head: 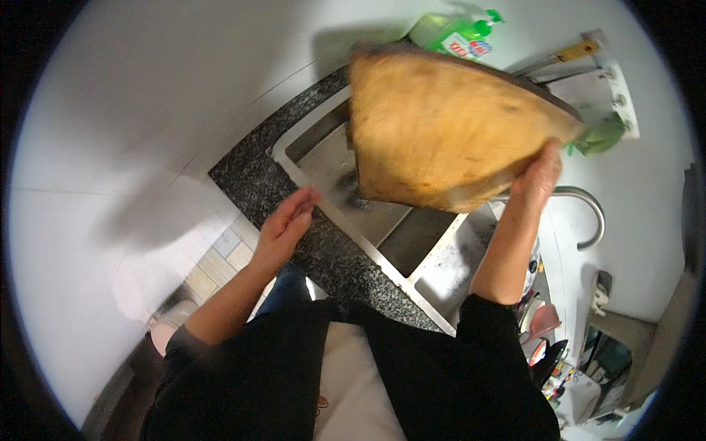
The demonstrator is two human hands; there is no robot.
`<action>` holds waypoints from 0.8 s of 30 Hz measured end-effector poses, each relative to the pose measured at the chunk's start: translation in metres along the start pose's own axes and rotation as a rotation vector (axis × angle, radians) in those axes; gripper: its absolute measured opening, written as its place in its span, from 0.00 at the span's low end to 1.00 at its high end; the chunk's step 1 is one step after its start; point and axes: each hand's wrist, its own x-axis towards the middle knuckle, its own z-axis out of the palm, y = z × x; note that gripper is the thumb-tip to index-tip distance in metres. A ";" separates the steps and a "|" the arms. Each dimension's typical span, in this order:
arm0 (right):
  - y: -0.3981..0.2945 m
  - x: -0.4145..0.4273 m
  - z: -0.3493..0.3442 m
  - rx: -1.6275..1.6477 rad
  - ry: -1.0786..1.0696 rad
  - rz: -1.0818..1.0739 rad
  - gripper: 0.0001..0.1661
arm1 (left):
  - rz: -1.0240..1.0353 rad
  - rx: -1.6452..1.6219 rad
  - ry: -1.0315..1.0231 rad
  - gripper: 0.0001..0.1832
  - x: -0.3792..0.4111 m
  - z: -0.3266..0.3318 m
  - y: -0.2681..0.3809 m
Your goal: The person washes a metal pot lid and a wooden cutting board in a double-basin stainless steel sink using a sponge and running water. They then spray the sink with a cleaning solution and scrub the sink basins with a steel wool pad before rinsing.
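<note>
My right hand (538, 173) grips a large wooden cutting board (441, 132) by its near right edge. The board is raised and tilted over a stainless steel double-basin sink (325, 154), hiding part of the sink and the base of the faucet. Motion blur softens the board's outline. My left hand (289, 226) holds nothing; it hovers above the sink's near rim and the speckled dark stone countertop (342, 253), apart from the board, with its fingers extended and close together and the thumb a little away.
A green pump bottle (455, 36) stands behind the board. Utensils hang from a white wall rack (626, 102), with a curved metal faucet (593, 209) below. Dishes and a pink container (543, 322) crowd the right counter. A pink bucket-like vessel (168, 325) is low at left.
</note>
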 end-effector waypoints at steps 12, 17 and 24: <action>-0.093 -0.094 -0.111 0.778 0.474 -0.041 0.37 | 0.160 -0.540 -0.152 0.40 0.091 0.139 0.000; -0.126 -0.189 -0.193 1.056 0.643 -0.084 0.31 | 0.044 -0.461 -0.111 0.44 0.044 0.200 0.010; -0.121 -0.338 -0.246 1.067 0.536 -0.303 0.25 | 0.633 0.323 -0.748 0.38 -0.036 0.235 0.030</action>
